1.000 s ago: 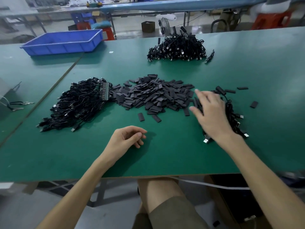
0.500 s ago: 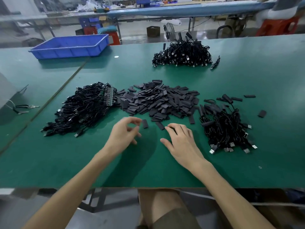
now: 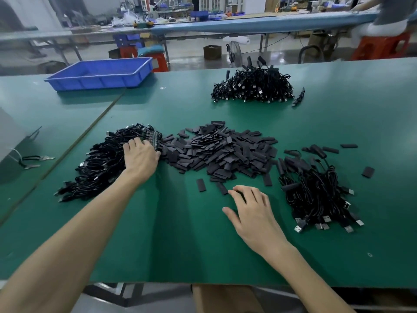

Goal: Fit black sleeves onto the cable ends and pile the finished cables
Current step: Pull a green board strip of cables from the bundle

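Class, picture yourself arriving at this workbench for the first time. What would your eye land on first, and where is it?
The big heap of black sleeves in the middle of the green table draws the eye first. A tangled cable pile lies on each side: the left pile under the left hand, the right pile beside the right hand. A blue tray stands out at the far left.

Two hands among black cables and sleeves on a green table.
The left hand lies on the cable pile toward the left edge. The right hand rests flat, fingers spread, beside a loose sleeve nearer the front edge than the sleeve heap.
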{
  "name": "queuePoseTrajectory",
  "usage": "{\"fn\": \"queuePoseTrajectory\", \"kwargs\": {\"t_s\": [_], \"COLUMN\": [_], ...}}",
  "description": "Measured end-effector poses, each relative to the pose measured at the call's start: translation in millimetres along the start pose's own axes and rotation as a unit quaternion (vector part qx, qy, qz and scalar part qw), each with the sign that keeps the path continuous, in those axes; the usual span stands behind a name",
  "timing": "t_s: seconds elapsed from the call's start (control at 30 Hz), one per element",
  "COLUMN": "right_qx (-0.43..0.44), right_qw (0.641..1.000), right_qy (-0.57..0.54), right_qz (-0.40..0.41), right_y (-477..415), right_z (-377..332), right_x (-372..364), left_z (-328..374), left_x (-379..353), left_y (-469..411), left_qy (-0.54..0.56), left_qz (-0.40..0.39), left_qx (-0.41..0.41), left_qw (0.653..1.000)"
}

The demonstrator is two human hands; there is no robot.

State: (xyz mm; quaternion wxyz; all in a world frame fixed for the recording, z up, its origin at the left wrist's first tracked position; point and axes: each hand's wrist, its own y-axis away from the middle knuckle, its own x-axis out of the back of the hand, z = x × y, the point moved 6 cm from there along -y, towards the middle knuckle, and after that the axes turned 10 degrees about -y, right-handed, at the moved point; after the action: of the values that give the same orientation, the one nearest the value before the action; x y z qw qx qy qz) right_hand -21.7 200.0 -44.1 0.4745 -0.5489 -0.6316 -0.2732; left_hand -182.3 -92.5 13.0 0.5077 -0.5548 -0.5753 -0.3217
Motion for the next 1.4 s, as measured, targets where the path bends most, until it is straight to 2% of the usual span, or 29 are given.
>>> {"fn": "queuePoseTrajectory", "kwargs": {"t_s": [0.17, 0.3, 0.37, 0.47, 0.53, 0.67, 0.8, 0.9, 1.03, 1.13, 1.23, 1.3, 1.4], "right_qx": [-0.001, -0.003, -0.004, -0.004, -0.004, -0.004, -0.004, -0.004, -0.002, 0.0, 0.002, 0.003, 0.001], "right_qw": [1.0, 1.0, 1.0, 1.0, 1.0, 1.0, 1.0, 1.0, 1.0, 0.999, 0.999, 0.999, 0.999], "right_qy": [0.003, 0.009, 0.015, 0.022, 0.024, 0.019, 0.016, 0.011, 0.015, 0.013, 0.013, 0.011, 0.012], "right_qz": [0.008, 0.007, 0.006, 0.008, 0.01, 0.016, 0.019, 0.022, 0.027, 0.037, 0.044, 0.047, 0.045], "right_y": [-0.5, 0.0, -1.1, -1.5, -1.4, -1.5, -1.8, -1.8, -2.1, -1.8, -1.2, -1.4, -1.6], "right_z": [-2.8, -4.3, -3.7, -4.4, -5.1, -5.3, -5.5, -4.2, -4.2, -4.1, -3.6, -3.7, -2.6], "right_x": [1.6, 2.6, 2.2, 2.0, 1.9, 1.6, 1.9, 2.1, 2.4, 2.5, 1.6, 1.0, 0.7], "left_z": [-2.1, -10.8, -16.9, -31.3, -35.5, -26.2, -14.4, -14.0, -16.7, -26.2, -34.1, -32.7, -20.4], "left_x": [0.9, 10.4, 20.4, 35.6, 38.2, 31.6, 23.2, 22.6, 46.3, 83.7, 120.4, 132.2, 132.4], "left_y": [-5.1, -2.9, -4.0, -6.1, -4.2, -1.5, -5.1, -4.2, -1.9, -4.4, -0.7, 6.8, 19.3], "left_qy": [-0.001, 0.01, 0.061, 0.131, 0.107, 0.01, 0.013, 0.056, 0.124, 0.223, 0.255, 0.27, 0.294], "left_qz": [-0.028, -0.012, 0.016, 0.1, 0.126, 0.119, 0.09, 0.105, 0.186, 0.251, 0.322, 0.336, 0.301], "left_qx": [-0.027, -0.062, -0.069, -0.044, -0.032, -0.022, -0.014, 0.018, 0.01, 0.007, 0.008, -0.002, -0.038], "left_qw": [0.999, 0.998, 0.996, 0.985, 0.986, 0.993, 0.996, 0.993, 0.975, 0.942, 0.912, 0.902, 0.906]}}
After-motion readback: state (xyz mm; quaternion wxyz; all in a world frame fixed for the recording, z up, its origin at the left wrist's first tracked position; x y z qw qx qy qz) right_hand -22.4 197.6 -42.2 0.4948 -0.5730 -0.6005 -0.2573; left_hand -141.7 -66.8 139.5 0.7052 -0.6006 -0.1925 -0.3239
